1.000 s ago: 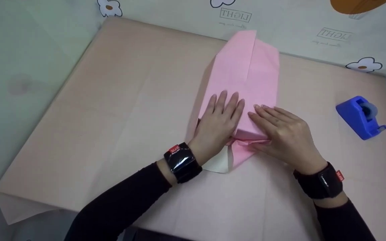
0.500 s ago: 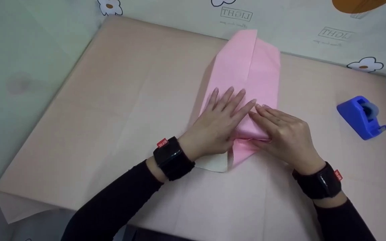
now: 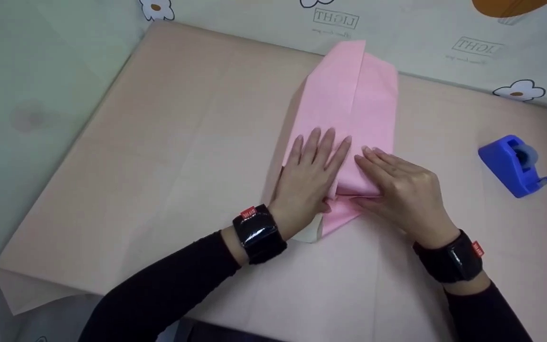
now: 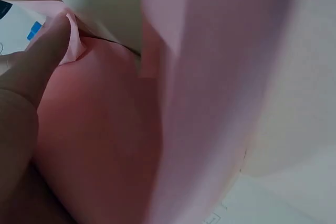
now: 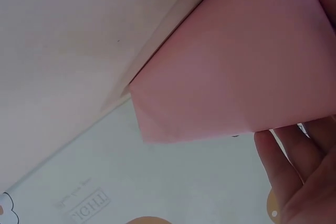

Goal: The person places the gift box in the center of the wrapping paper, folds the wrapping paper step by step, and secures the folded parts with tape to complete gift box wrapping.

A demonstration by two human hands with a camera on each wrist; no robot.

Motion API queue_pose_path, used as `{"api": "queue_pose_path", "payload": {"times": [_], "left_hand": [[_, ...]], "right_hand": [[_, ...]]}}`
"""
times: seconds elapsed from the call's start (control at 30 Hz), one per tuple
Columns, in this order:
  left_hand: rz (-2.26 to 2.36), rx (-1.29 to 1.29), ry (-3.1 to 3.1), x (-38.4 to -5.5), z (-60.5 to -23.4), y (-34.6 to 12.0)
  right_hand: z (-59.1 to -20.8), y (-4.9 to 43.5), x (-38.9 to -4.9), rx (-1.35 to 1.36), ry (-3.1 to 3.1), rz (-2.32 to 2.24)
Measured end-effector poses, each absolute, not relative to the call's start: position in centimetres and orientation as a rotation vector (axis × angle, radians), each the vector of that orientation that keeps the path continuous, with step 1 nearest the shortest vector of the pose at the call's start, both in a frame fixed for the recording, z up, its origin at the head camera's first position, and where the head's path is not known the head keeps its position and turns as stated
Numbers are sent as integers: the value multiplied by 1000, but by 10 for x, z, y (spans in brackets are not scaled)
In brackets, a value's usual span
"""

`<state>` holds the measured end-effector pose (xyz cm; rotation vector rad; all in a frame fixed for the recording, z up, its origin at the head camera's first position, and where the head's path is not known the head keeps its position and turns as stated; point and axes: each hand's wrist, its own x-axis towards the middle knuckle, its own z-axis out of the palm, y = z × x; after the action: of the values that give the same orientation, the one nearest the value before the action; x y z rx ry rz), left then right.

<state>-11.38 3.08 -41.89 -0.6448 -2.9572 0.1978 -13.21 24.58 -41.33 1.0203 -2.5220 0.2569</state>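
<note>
A long box-shaped package in pink wrapping paper (image 3: 373, 114) lies on the covered table. My left hand (image 3: 302, 185) rests on its near left part, fingers straight and slightly spread, the thumb bent down at the near end. My right hand (image 3: 406, 194) grips the near right corner, fingertips on top and thumb against the end fold. Between the hands a pink paper flap (image 3: 342, 213) sticks out towards me, its pale inner side (image 3: 309, 232) partly showing. In the left wrist view a thumb (image 4: 37, 66) touches creased paper. The right wrist view shows fingers (image 5: 278, 161) along the package's edge.
A blue tape dispenser (image 3: 511, 166) with a roll of tape stands to the right. Beige paper covers the table (image 3: 159, 142), with a loose corner (image 3: 36, 289) hanging at the front left. A patterned wall covering (image 3: 411, 38) rises behind the far edge.
My left hand shifted up and right with its fingers spread, then came back left and closer to the near left corner. The right hand has stayed nearly still. The flap's pale side shows less.
</note>
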Motion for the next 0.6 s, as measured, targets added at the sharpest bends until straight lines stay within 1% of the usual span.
{"api": "queue_pose_path", "payload": {"times": [0.27,0.47,0.6], "left_hand": [[118,-666,-2976,-115,-412,31],[235,-658,-2917,-117,-413,35],[187,-740,-2904,-118,-409,29]], "right_hand": [[-415,241,-131,960,-2516,267],[-416,238,-129,950,-2509,281],[-419,238,-129,962,-2476,309]]}}
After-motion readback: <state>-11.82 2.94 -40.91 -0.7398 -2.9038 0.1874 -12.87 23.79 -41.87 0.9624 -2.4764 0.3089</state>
